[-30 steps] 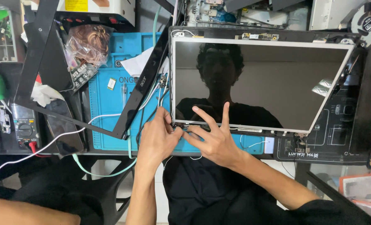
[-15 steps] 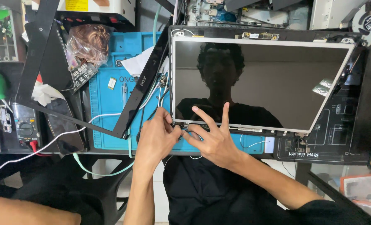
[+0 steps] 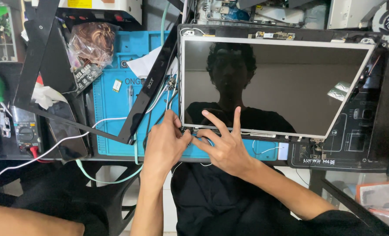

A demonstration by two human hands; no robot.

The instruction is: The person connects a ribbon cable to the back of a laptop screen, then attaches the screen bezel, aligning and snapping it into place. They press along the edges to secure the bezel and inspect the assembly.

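Note:
A bare laptop display panel (image 3: pixel 273 83) with a dark glossy face lies in its black back cover (image 3: pixel 378 100) on the bench. My left hand (image 3: pixel 164 146) is at the panel's near left corner, fingertips pinched on something small by the thin cables (image 3: pixel 170 94) there; what it pinches is hidden. My right hand (image 3: pixel 225 146) rests beside it on the panel's near edge, thumb and forefinger at the same spot, the other fingers spread upward over the glass.
A detached black screen bezel (image 3: pixel 151 83) lies tilted across a blue work mat (image 3: pixel 111 131). A bag of copper parts (image 3: pixel 92 43) sits at the back left, a multimeter (image 3: pixel 24 131) with leads at the left edge, white cable (image 3: pixel 50 150) across the front.

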